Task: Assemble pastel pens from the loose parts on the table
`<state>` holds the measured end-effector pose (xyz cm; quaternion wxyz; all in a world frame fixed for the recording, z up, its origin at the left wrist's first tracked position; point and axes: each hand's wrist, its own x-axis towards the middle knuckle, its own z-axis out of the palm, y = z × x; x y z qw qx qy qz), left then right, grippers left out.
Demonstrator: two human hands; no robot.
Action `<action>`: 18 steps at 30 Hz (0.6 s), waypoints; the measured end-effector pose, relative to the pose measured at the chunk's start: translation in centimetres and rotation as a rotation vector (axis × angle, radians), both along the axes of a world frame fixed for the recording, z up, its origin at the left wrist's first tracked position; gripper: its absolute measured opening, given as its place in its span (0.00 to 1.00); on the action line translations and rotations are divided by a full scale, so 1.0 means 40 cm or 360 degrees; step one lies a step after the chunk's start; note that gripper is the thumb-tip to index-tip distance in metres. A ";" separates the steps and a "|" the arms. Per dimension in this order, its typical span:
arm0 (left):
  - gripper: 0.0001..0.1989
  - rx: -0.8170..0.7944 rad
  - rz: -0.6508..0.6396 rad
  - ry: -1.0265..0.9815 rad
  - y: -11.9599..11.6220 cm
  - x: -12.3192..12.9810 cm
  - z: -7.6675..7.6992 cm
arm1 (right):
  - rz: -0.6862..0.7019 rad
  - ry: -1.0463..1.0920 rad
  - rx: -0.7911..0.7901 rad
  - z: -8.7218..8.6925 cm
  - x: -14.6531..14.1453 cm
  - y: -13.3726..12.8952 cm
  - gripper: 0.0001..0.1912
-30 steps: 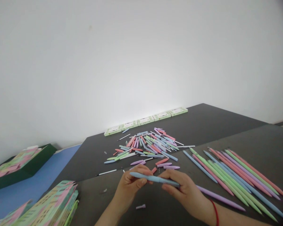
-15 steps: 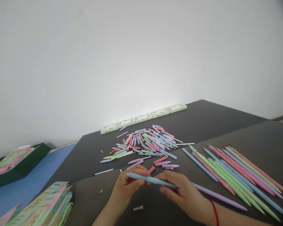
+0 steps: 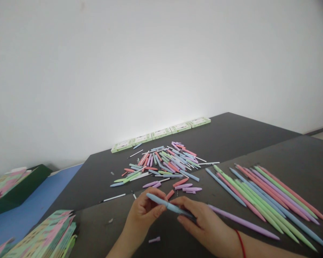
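A light blue pen (image 3: 156, 201) is held between my two hands above the dark table. My left hand (image 3: 144, 211) pinches its upper left part between thumb and fingers. Around the lower right part, my right hand (image 3: 197, 216) is closed, with a red band at the wrist. The pen slants down to the right, and its right end is partly covered by my fingers. Just beyond my hands lie a short red pen part (image 3: 170, 195) and several purple pen parts (image 3: 192, 189). A small purple piece (image 3: 154, 239) rests in front of my hands.
A pile of pen parts and refills (image 3: 167, 161) spreads over the table's middle. Several long pens (image 3: 269, 200) lie in a row at right, a purple one (image 3: 244, 221) nearest. Flat boxes (image 3: 161, 133) line the wall. Printed packets (image 3: 45, 233) and a dark green box (image 3: 24, 193) are at left.
The pen stays in both hands; its right end has dropped a little and it slants more steeply. My right hand has shifted slightly left. The whole view has shifted slightly.
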<state>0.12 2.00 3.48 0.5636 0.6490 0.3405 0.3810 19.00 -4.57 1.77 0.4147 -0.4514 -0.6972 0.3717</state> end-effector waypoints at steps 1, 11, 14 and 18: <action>0.06 0.0017 -0.0012 0.0030 -0.001 0.001 -0.001 | 0.0010 0.0005 0.0005 -0.001 0.000 -0.001 0.17; 0.07 0.0008 -0.0119 0.0070 -0.004 0.003 -0.003 | 0.0046 -0.0036 0.0046 0.000 0.003 -0.007 0.17; 0.07 -0.0032 -0.0121 0.0041 -0.003 0.004 -0.004 | 0.0040 -0.0046 0.0041 -0.001 0.003 -0.006 0.18; 0.07 -0.0040 -0.0086 0.0040 -0.004 0.006 -0.002 | 0.0049 -0.0043 0.0033 -0.001 0.002 -0.007 0.18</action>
